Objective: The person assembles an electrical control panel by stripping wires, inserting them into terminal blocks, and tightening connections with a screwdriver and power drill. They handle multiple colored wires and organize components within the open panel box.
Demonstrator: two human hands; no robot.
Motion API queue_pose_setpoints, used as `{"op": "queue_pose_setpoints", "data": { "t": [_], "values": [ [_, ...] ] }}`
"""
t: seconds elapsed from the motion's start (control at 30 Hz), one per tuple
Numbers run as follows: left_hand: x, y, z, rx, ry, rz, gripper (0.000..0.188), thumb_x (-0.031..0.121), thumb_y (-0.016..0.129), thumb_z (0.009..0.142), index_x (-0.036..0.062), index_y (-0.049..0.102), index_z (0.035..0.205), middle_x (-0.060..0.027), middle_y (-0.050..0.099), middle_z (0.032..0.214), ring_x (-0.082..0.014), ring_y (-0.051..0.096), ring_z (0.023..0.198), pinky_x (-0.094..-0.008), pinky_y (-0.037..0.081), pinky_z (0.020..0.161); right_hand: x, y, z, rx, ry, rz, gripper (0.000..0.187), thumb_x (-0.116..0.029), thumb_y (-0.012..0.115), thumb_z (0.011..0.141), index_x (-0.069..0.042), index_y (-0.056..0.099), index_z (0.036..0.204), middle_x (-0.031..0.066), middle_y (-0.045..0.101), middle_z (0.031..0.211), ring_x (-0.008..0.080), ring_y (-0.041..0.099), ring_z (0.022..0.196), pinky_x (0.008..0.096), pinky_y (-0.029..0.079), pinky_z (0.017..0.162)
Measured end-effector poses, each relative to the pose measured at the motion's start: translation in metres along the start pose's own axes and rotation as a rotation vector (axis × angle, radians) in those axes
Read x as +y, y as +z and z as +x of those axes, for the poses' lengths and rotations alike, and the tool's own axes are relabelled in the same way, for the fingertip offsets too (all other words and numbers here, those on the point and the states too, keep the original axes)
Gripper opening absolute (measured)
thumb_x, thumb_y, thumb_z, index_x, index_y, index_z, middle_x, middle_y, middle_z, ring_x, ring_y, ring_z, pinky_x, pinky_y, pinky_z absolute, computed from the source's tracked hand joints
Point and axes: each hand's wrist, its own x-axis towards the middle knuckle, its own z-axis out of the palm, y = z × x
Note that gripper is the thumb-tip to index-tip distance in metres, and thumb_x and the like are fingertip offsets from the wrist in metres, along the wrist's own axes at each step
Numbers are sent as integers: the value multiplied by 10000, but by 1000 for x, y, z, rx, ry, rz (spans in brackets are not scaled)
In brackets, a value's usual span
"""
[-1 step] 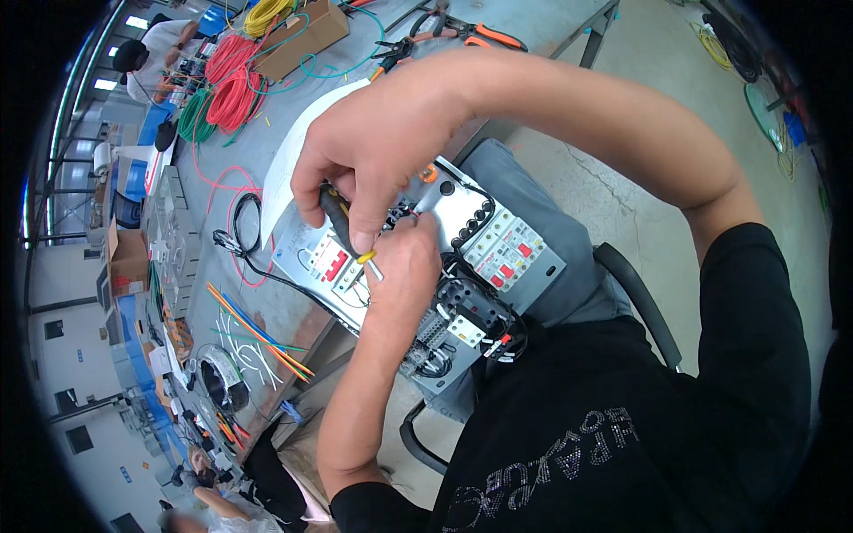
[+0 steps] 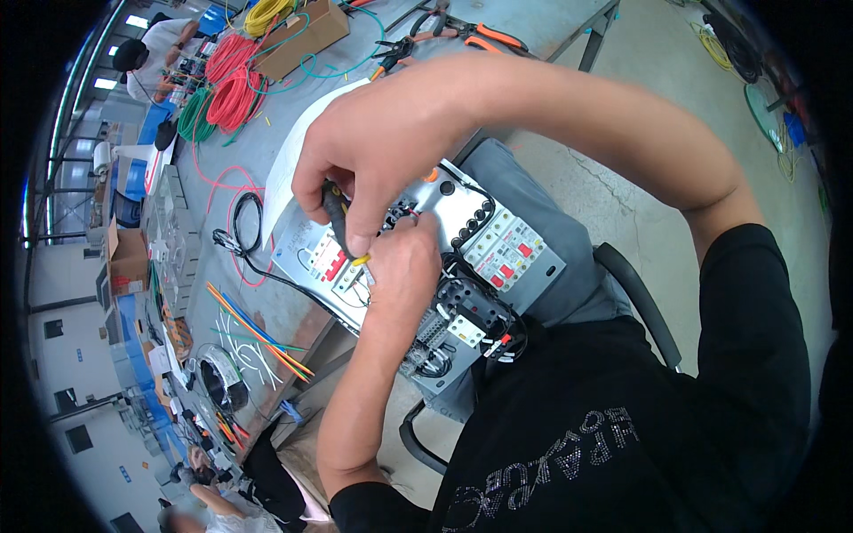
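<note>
My right hand [image 2: 378,147] arches over an electrical panel [image 2: 431,195], with its fingers wrapped round a screwdriver [image 2: 336,213] that has a dark handle with yellow parts. The screwdriver points down toward my left wrist; where its tip ends is hidden. Below it, my left hand [image 2: 404,266] lies over the panel, fingers bent and closed among dark components and wires. What they pinch is hidden. Beside the hands sit a breaker with red levers [image 2: 330,266] and, nearer me, a row of breakers [image 2: 506,253]. A black socket block [image 2: 466,298] with wires is below my left hand.
The panel rests across my lap and against the workbench [image 2: 293,298]. On the bench are red wire coils [image 2: 235,98], a cardboard box [image 2: 302,40], pliers [image 2: 484,35], a paper sheet [image 2: 283,182] and coloured wire strips [image 2: 258,329]. Other people work at the far left.
The screwdriver has turned slightly in my right hand, and less of its shaft shows. My right hand has shifted a little; my left hand stays in place.
</note>
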Motion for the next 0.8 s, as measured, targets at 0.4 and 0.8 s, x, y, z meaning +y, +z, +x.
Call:
{"op": "queue_pose_setpoints", "data": {
  "t": [0.4,0.8],
  "values": [
    [6,5,5,-63,41,185,38,98,672,851,89,639,834,-105,662,736,-283,709,622,-408,552,538,-4,10,8,78,6,-42,428,-291,765,848,-16,731,1173,178,742,931,336,708,845,437,546,763],
    [11,2,9,-107,46,229,13,95,668,833,95,660,822,-103,683,750,-258,725,641,-382,561,551,-29,13,-4,268,60,-640,346,-327,767,874,-30,763,1051,175,724,911,349,717,901,447,566,799]
  ]
}}
